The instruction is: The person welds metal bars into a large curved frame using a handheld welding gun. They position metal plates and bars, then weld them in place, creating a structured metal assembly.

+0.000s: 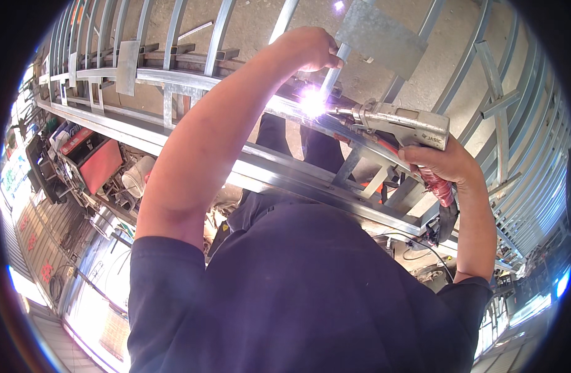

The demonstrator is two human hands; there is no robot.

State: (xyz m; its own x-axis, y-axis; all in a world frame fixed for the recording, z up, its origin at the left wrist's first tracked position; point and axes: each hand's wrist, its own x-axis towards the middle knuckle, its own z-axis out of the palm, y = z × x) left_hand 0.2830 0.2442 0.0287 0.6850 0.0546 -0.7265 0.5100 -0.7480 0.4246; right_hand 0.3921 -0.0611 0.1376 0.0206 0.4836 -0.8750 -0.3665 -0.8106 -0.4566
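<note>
My right hand (444,163) is wrapped round the grip of a silver pistol-shaped welding gun (405,122), whose nozzle points left. A red-wrapped cable (436,186) hangs from the grip. At the nozzle a bright white-violet glare (312,103) hides the spot where an upright metal bar (330,82) meets a long metal rail (204,81). My left hand (309,50) is bent over the bar just above the glare, its fingers closed on it. My left forearm crosses above the rail.
Rows of metal bars curve round the far side and right. A flat grey plate (382,38) lies across bars at the top. At left are a red box (96,163) and a white bucket (137,176). A black cable (416,239) runs near my body.
</note>
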